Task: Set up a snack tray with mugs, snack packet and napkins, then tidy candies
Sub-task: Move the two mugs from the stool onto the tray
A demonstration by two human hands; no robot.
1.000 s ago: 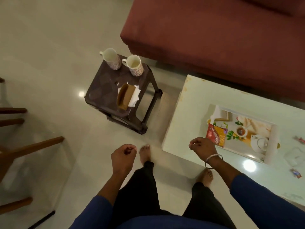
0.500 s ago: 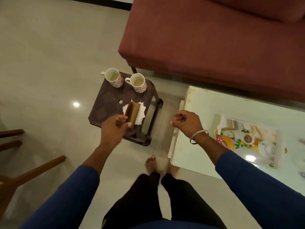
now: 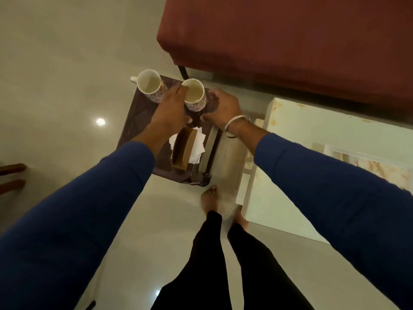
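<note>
Two white floral mugs stand at the back of a dark brown stool [image 3: 138, 124]. The left mug [image 3: 148, 86] is untouched. My left hand [image 3: 172, 110] sits between the mugs, with its fingers wrapped around the handle side of the right mug [image 3: 194, 95]. My right hand [image 3: 223, 110] is cupped just to the right of that mug, its fingers curved and its thumb near the mug's base. A brown napkin holder [image 3: 183, 151] with white napkins [image 3: 199, 144] stands at the stool's front. A corner of the tray [image 3: 362, 157] shows at the right edge.
A red sofa [image 3: 290, 41] fills the top right, close behind the stool. The white low table [image 3: 290, 142] stands to the right of the stool with a narrow gap between them. My bare feet [image 3: 209, 198] are on the pale tiled floor. Wooden chair legs [image 3: 12, 168] poke in at the left.
I have stepped up to the stool and leaned over it. Both hands moved forward from near the napkin holder to the right mug. The tray has slid almost out of view.
</note>
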